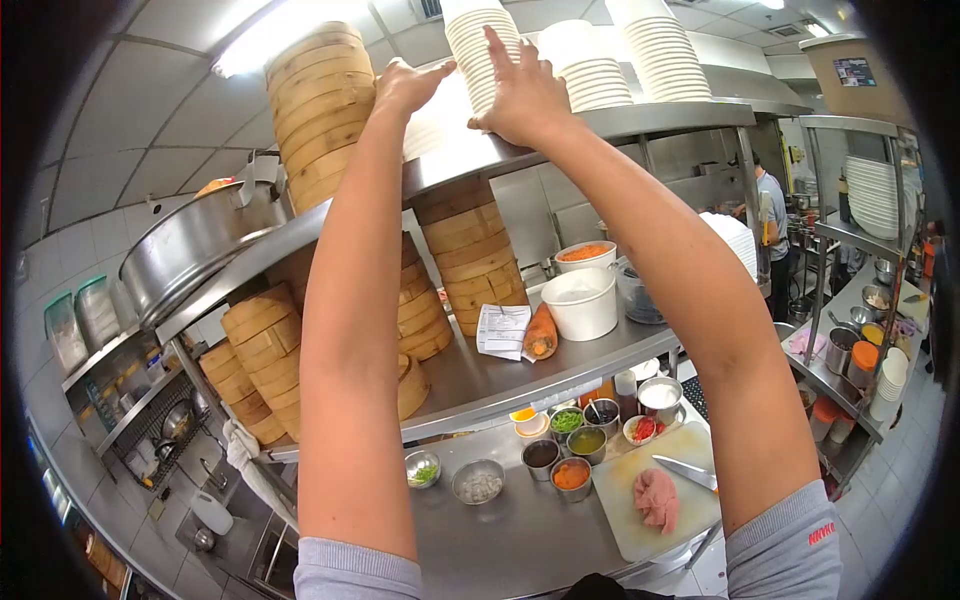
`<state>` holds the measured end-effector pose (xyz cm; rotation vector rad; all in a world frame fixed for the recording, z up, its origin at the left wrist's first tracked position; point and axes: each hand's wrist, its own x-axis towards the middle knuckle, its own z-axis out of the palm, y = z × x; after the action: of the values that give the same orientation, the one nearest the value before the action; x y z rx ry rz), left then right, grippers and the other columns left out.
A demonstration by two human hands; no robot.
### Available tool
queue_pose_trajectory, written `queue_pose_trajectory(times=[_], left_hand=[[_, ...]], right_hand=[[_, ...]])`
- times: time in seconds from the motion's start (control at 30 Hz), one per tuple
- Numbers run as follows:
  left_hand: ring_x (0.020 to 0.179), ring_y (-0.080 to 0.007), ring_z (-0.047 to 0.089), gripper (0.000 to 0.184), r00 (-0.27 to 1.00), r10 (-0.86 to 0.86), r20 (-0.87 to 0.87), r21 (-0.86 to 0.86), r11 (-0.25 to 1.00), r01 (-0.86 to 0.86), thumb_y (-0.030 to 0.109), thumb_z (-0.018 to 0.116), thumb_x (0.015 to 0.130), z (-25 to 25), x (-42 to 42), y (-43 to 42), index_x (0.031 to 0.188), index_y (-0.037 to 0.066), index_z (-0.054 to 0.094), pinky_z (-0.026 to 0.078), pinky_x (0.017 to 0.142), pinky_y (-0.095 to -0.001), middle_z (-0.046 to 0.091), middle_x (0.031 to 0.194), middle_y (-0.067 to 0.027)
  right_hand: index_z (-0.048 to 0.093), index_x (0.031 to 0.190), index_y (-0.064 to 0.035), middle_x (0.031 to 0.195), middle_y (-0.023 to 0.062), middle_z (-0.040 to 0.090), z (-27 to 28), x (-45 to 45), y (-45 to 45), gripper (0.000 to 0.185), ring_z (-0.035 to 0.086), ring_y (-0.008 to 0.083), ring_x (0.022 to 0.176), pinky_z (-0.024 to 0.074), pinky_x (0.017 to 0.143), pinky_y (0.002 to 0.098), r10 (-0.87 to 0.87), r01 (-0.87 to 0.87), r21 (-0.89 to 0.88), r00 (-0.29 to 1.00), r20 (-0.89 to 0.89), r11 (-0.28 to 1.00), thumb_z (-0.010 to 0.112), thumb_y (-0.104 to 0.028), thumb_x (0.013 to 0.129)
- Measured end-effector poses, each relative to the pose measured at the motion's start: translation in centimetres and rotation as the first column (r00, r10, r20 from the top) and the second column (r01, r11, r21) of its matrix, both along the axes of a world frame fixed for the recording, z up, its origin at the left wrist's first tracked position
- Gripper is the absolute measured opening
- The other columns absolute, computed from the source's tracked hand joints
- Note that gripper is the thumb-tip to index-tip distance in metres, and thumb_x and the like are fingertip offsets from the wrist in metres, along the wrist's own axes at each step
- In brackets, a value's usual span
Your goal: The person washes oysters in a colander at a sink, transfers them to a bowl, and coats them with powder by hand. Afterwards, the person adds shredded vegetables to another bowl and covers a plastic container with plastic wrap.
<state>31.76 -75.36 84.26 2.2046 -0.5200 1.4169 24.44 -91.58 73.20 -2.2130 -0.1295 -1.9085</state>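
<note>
Up at the top shelf [650, 120], we reach to a tall stack of white bowls [474, 45].
Our right hand [527, 97] is spread open at the stack's right side; our left hand [404, 88] is on its other side, fingers partly hidden, and we cannot tell whether it grips anything. Bamboo steamers [322, 110] rise just beside our left hand. Below, on the table [440, 530], we see pink meat [656, 501] and a knife [686, 471] on a cutting board [618, 505].
</note>
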Motion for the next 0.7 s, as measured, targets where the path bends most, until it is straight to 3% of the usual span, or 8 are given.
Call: queue_pose_trajectory(times=[0.07, 0.17, 0.2, 0.3, 0.4, 0.63, 0.67, 0.7], left_hand=[[0.136, -0.0374, 0.05, 0.121, 0.996, 0.002, -0.084, 0.007, 1.0, -0.001, 0.075, 0.075, 0.069, 0.2, 0.3, -0.3, 0.144, -0.013, 0.04, 0.043, 0.11, -0.0417, 0.05, 0.145, -0.0291], [0.136, -0.0374, 0.049, 0.124, 0.979, 0.104, -0.176, 0.106, 0.991, -0.086, 0.077, 0.075, 0.066, 1.0, 0.8, -1.4, 0.145, -0.013, 0.04, 0.043, 0.111, -0.0413, 0.049, 0.146, -0.0286], [0.135, -0.0379, 0.051, 0.122, 0.99, 0.091, -0.111, 0.097, 0.992, -0.081, 0.075, 0.077, 0.064, 0.5, 1.2, -1.9, 0.143, -0.012, 0.044, 0.044, 0.11, -0.0411, 0.048, 0.147, -0.028], [0.132, -0.0321, 0.055, 0.1, 0.955, 0.166, -0.246, 0.164, 0.978, -0.128, 0.069, 0.08, 0.064, 2.0, 2.7, -2.2, 0.133, -0.001, 0.062, 0.043, 0.111, -0.0374, 0.059, 0.14, -0.0191], [0.127, -0.0309, 0.059, 0.094, 0.973, 0.134, -0.187, 0.102, 0.988, -0.116, 0.066, 0.081, 0.063, 2.4, 2.6, -2.5, 0.128, -0.001, 0.066, 0.045, 0.109, -0.0375, 0.062, 0.135, -0.0201], [0.123, -0.0341, 0.061, 0.106, 0.994, 0.035, -0.101, 0.056, 0.998, -0.03, 0.066, 0.079, 0.066, 3.9, -1.1, -2.3, 0.134, -0.012, 0.056, 0.049, 0.102, -0.0417, 0.063, 0.13, -0.0251], [0.121, -0.0322, 0.062, 0.093, 0.995, 0.083, -0.05, 0.079, 0.994, -0.079, 0.063, 0.073, 0.078, 3.9, -1.4, -2.4, 0.133, -0.01, 0.056, 0.051, 0.1, -0.0387, 0.063, 0.131, -0.0248], [0.118, -0.0333, 0.064, 0.095, 0.995, 0.082, 0.062, 0.042, 0.996, -0.084, 0.067, 0.073, 0.074, 4.0, -1.2, -2.3, 0.129, -0.01, 0.059, 0.052, 0.099, -0.0395, 0.064, 0.128, -0.0243]], right_hand=[[0.011, 0.161, -0.0217, 0.151, 0.0307, 0.033, 0.2, 0.1, -1.6, 0.119, 0.048, 0.0466, 0.13, 0.0472, 0.105, 0.0501, 0.012, -0.01, 0.047, 0.999, -0.034, 0.999, 0.085, -0.044, 0.07], [0.016, 0.16, -0.0196, 0.149, 0.0284, 0.036, -0.2, -0.3, -3.2, 0.112, 0.05, 0.0435, 0.128, 0.0484, 0.104, 0.0493, 0.019, -0.017, 0.071, 0.999, -0.034, 0.997, 0.083, -0.036, 0.071], [0.018, 0.159, -0.0188, 0.148, 0.028, 0.037, -0.2, -0.3, -3.9, 0.111, 0.051, 0.0429, 0.128, 0.0486, 0.103, 0.0491, 0.02, -0.016, 0.069, 0.998, -0.052, 0.997, 0.083, -0.036, 0.071], [0.026, 0.156, -0.0165, 0.147, 0.0262, 0.04, -0.3, -0.4, -4.9, 0.103, 0.047, 0.0418, 0.13, 0.047, 0.105, 0.0494, -0.025, 0.027, 0.038, 0.999, -0.044, 0.999, 0.083, -0.038, 0.073], [0.034, 0.155, -0.0157, 0.149, 0.0243, 0.04, -0.5, 0.7, -5.2, 0.096, 0.042, 0.0422, 0.134, 0.0437, 0.107, 0.0509, -0.053, 0.058, -0.056, 0.994, 0.096, 0.997, 0.081, -0.044, 0.076], [0.052, 0.145, -0.0126, 0.15, 0.0241, 0.041, 0.3, 2.1, -5.0, 0.082, 0.042, 0.0421, 0.135, 0.0413, 0.11, 0.0511, -0.036, 0.037, -0.092, 0.999, 0.01, 0.995, 0.077, -0.053, 0.078], [0.052, 0.145, -0.0121, 0.15, 0.024, 0.041, 0.3, 2.1, -4.9, 0.083, 0.042, 0.0422, 0.135, 0.0414, 0.11, 0.0511, -0.043, 0.046, -0.091, 0.999, 0.028, 0.995, 0.077, -0.053, 0.078], [0.051, 0.145, -0.0116, 0.149, 0.0239, 0.042, 0.4, 2.1, -4.8, 0.083, 0.043, 0.0424, 0.135, 0.0414, 0.11, 0.0512, -0.053, 0.057, -0.09, 0.997, 0.048, 0.994, 0.077, -0.053, 0.078]])
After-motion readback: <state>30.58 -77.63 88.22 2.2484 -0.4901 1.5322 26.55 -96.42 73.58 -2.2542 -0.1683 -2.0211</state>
